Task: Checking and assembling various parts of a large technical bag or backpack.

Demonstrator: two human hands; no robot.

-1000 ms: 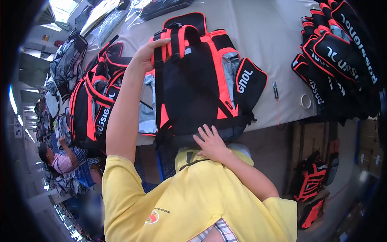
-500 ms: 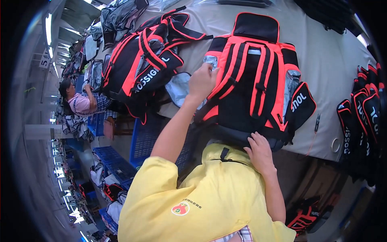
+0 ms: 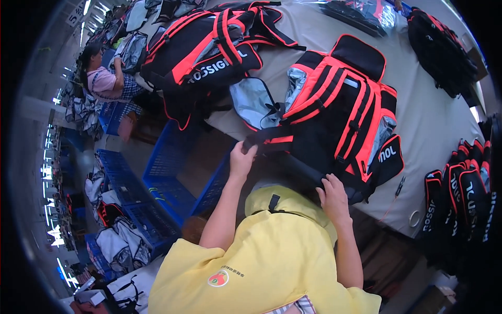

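While the left hand (image 3: 242, 159) grips a black-and-orange strap of the backpack (image 3: 342, 112), fingers closed on it, the right hand (image 3: 333, 196) presses flat on the bag's lower edge, fingers spread, holding nothing. The backpack lies at the near edge of the grey surface (image 3: 439, 104), seemingly being positioned; shifting it wants a firm pull. A second backpack (image 3: 204, 47) crowds the left, blue crates (image 3: 167, 172) sit below.
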